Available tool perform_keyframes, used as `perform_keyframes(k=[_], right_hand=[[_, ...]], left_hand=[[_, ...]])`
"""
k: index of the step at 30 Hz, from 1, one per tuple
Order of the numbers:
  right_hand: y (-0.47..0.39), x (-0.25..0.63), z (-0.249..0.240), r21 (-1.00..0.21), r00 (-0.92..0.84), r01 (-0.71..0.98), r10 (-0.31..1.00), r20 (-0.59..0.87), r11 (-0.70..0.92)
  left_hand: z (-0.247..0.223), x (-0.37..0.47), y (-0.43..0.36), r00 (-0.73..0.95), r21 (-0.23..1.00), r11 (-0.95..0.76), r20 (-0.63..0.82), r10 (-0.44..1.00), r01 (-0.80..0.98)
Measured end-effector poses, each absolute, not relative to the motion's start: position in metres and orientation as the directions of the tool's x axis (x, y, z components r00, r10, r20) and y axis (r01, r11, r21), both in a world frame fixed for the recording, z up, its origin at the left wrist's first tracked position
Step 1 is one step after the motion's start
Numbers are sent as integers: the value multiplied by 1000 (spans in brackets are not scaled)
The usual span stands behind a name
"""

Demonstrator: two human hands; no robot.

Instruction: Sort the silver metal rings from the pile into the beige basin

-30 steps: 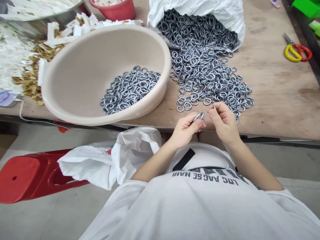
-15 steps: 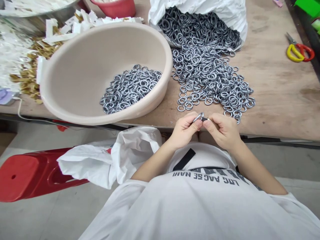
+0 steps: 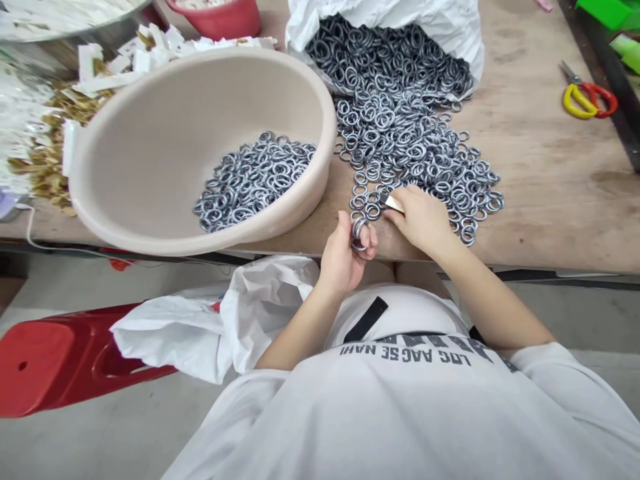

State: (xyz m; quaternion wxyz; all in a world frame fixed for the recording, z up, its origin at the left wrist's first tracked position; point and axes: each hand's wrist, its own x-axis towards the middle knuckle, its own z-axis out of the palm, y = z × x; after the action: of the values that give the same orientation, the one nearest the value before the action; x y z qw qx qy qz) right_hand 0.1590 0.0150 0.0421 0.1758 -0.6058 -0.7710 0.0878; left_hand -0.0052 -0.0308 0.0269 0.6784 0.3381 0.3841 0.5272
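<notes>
Two or so shiny grey rings [image 3: 358,229] sit at the curled fingers of my left hand [image 3: 343,257], whose thumb points up and apart. My right hand [image 3: 423,217] reaches down at the near edge of a heap of grey rings [image 3: 415,133] on the table. Between its thumb and fingers is a short flat tool [image 3: 393,202], black at one end and pale along the rest; its exact kind is not clear. The right fingertips are partly hidden, so whether they also touch a ring cannot be made out. Left of both hands stands a large beige basin [image 3: 200,63] with many grey rings inside.
A white sack [image 3: 473,33] spills rings at the back. Scissors with yellow and red handles [image 3: 587,100] lie on the right of the wooden table [image 3: 540,200]. White and brown strips [image 3: 45,160] are piled at left. A red stool [image 3: 45,360] and a white bag [image 3: 270,300] are below.
My hands were together, working at a ring with the small dark-ended tool. Now they are apart: the right has gone forward to the heap, the left has shifted slightly left with the rings.
</notes>
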Motion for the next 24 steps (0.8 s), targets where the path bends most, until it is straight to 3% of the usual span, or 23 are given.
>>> perform_keyframes(k=[3,5,7,10,12,14,18,22,24], right_hand=[[23,156,35,-269,-193,938,973,125,220],[22,161,33,-330,-174,919,973,152,216],[17,169,34,-509,-160,830,971,176,229],[3,181,42,-863,-217,469,972,92,187],[-7,184,48,-962,-299,258,954,8,89],[-15,182,53,-975,-314,213,949,-8,62],[-22,173,56,-963,-206,227,974,95,142],[-27,163,57,-992,-146,54,984,103,112],[-32,160,56,-988,-120,54,983,139,146]], left_hand=[[29,-12,-28,130,817,289,-260,957,-500],[30,-15,-26,130,788,300,-274,953,-538],[29,-14,-25,112,803,278,-259,959,-527],[26,-5,-26,86,900,196,-176,981,-390],[24,3,-28,121,954,126,-96,988,-272],[23,8,-30,179,982,66,-34,983,-178],[27,11,-32,234,992,25,4,972,-121],[31,9,-33,261,975,139,-90,961,-175],[31,10,-34,261,941,226,-158,952,-253]])
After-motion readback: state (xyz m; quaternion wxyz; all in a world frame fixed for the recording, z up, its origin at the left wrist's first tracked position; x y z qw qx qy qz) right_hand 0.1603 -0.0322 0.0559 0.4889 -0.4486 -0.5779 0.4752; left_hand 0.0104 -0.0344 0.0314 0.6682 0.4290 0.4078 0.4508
